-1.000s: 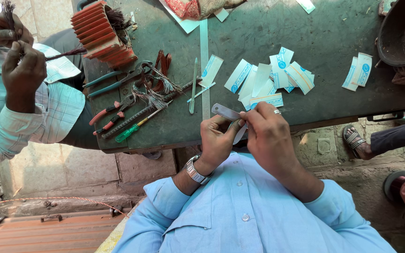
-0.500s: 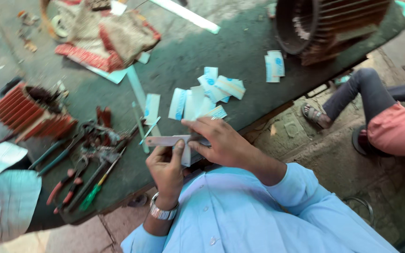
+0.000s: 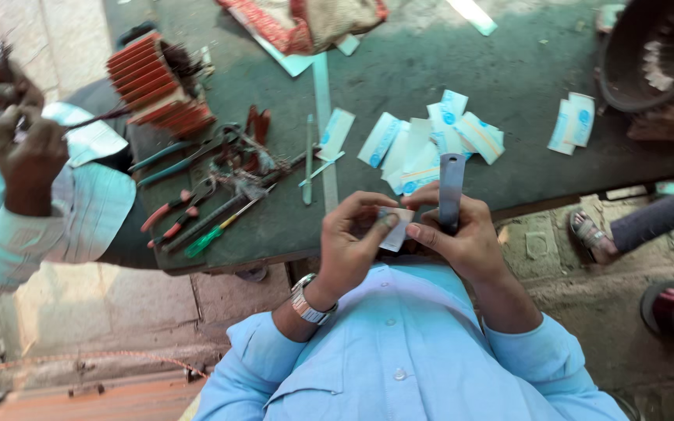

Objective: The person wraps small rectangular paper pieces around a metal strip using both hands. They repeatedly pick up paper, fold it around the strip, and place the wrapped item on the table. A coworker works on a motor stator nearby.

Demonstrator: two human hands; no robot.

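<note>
Left hand (image 3: 350, 248) pinches small white paper slip (image 3: 394, 231) at fingertips; right hand (image 3: 462, 238) grips upright grey flat strip (image 3: 451, 189), slip between hands.

grey strip (image 3: 452, 191) raised upright, white slip (image 3: 395, 230) now pinched

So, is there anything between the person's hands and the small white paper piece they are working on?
Nothing visible. The left hand and the right hand both touch the small white paper piece directly with their fingertips. The right hand also grips a flat grey strip, which stands beside the paper, not in front of it.
</note>
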